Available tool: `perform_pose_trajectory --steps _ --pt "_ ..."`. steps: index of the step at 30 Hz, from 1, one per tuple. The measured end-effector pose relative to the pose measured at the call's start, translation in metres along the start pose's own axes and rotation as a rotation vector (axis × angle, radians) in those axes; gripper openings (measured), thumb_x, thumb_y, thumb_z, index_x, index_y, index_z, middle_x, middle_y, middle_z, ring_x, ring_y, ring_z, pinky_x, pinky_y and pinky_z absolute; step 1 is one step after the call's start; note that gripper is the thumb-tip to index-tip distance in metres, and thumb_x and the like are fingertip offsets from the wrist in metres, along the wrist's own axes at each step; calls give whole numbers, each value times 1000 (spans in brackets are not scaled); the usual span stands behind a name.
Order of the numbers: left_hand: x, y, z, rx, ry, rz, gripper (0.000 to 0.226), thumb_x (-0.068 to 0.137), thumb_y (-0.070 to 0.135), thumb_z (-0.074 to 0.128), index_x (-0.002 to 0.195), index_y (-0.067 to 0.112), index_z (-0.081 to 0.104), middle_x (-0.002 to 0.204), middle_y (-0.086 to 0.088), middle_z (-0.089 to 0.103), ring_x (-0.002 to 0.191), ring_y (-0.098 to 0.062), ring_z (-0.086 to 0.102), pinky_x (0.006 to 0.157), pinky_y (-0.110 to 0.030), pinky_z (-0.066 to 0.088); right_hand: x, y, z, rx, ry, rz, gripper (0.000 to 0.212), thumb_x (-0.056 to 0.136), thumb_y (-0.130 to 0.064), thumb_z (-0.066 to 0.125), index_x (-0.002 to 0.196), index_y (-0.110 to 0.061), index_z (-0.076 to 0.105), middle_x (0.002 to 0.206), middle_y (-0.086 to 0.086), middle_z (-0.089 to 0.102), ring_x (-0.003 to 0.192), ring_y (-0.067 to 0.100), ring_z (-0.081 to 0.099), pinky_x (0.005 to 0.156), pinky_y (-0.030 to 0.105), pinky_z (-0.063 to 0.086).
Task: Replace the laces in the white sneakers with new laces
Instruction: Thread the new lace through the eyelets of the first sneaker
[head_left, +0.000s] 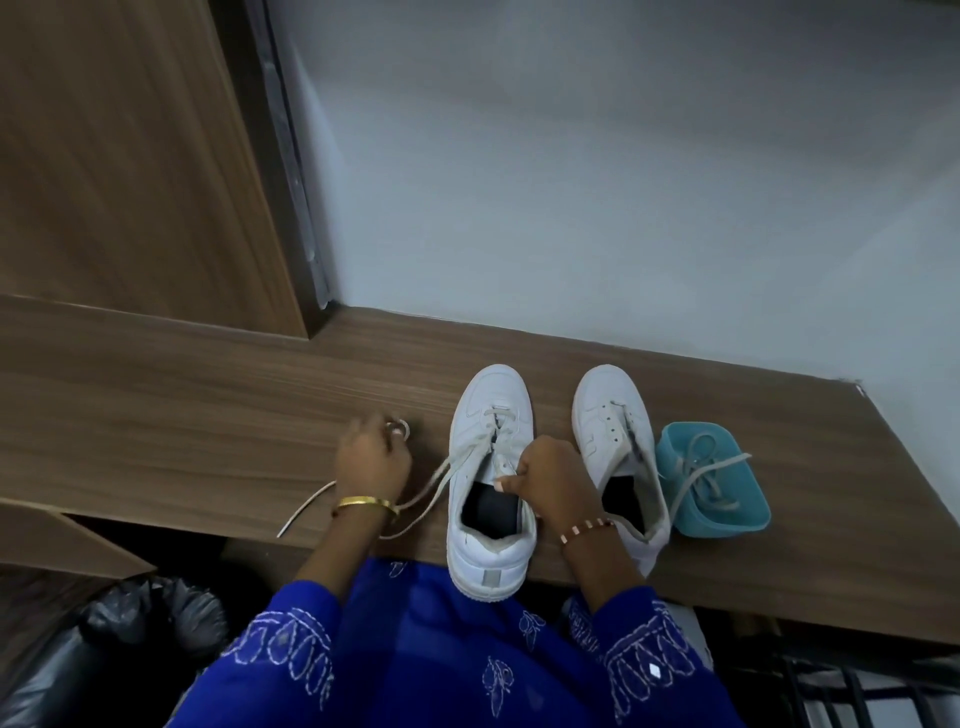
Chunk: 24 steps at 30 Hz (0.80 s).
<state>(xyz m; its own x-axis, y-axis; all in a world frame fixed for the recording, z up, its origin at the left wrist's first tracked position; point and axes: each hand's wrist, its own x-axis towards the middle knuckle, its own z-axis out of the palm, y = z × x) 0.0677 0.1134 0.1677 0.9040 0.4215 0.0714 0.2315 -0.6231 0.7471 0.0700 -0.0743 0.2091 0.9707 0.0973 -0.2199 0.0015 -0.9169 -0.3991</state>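
Sneakers (491, 467) sit at the worktop's (208, 415) near edge; right hand's (545, 480) grip pinches the tongue steady, left hand's (371, 457) grip pulls the lace (441, 475) out.

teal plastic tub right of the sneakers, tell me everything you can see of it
The teal plastic tub is small and rectangular with rounded corners, open-topped, matte. It stands on the brown wooden desk, close beside the unlaced right white sneaker. A loose off-white lace lies tangled inside, spilling over its rim.
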Motion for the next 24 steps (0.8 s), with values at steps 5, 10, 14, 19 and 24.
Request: perform_pose_trajectory --steps 5,10,14,19,24 --pt "-18 25 21 121 -278 287 46 79 36 36 100 12 69 98 -11 66 96 -29 58 84 -34 43 -4 -7 3 -106 30 -35 51 82 -30 67 56 -18 25 66 4 45 72 18 44 48 23 25" --pt "-20 30 25 -1 -207 230 13 85 17 60 87 7 68 89 -7 66 85 -21 60 76 -27 45 -5 -9 3 -109 33 -19 51 81 -29 68 56 -19 25 80 12 53 72 18 44 59 25 31" --pt "-18 34 18 -427 -195 -56 18 87 8 58 69 11 61 62 0 62 61 -12 54 64 -24 44 -4 -8 1 -81 13 -22 50 80 -28 69 56 -18 26 76 7 48 71 20 45 46 22 24" --pt "-2 32 -5 -1436 -202 -656 25 99 9 27 78 11 41 62 -14 61 53 -23 65 72 -41 56 -5 -6 -2 -50 0 -1 50 79 -27 70 54 -17 28 57 0 36 69 20 45 48 25 27" --pt "16 13 -10 -1167 34 -621 31 94 4 33 67 17 37 32 9 35 25 -5 29 33 -8 28 -7 -9 -1 -66 19 13 37 82 -27 68 62 -13 40 88 14 64 76 23 55 60 25 34"
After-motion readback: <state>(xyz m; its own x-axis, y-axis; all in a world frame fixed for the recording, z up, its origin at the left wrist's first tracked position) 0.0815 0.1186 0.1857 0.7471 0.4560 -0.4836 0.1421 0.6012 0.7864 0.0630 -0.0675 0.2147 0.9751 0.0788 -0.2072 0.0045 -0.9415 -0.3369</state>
